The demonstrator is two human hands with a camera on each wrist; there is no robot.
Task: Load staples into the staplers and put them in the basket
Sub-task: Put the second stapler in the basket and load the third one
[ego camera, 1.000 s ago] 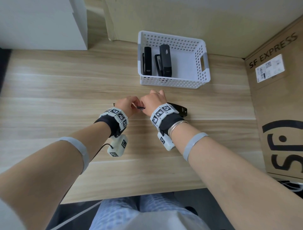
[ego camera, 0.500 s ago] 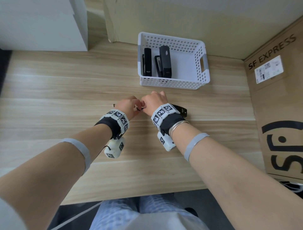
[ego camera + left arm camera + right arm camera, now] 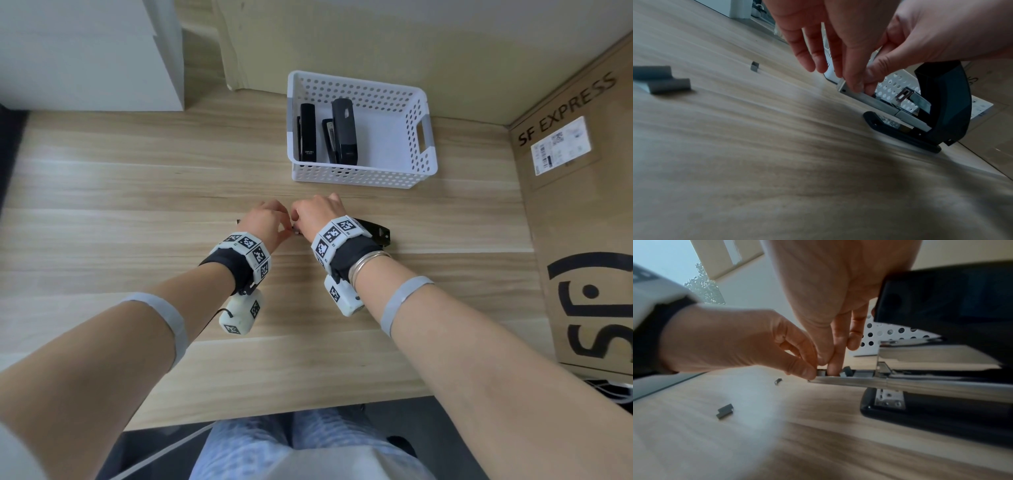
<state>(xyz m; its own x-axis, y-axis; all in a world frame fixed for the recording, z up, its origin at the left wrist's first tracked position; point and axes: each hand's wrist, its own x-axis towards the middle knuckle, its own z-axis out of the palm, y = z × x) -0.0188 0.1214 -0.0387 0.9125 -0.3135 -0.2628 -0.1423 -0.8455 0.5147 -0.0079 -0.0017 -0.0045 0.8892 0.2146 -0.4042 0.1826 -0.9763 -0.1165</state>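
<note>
A black stapler [image 3: 376, 231] lies open on the wooden table, mostly hidden under my hands in the head view. Its lid [image 3: 945, 100] stands raised above the metal magazine [image 3: 875, 101]. My left hand [image 3: 270, 222] pinches the magazine's front tip [image 3: 813, 380]. My right hand [image 3: 318, 212] holds a short staple strip [image 3: 822, 372] down in the channel with its fingertips [image 3: 833, 368]. The white basket [image 3: 359, 178] behind holds three dark staplers [image 3: 307, 132].
Loose staple strips [image 3: 668, 84] and a small staple piece [image 3: 754, 66] lie on the table left of the stapler. A large cardboard box [image 3: 582, 222] stands at the right. A white cabinet [image 3: 85, 51] is at the far left.
Both hands stay at the stapler's front. The left hand has closed in slightly against the right hand.
</note>
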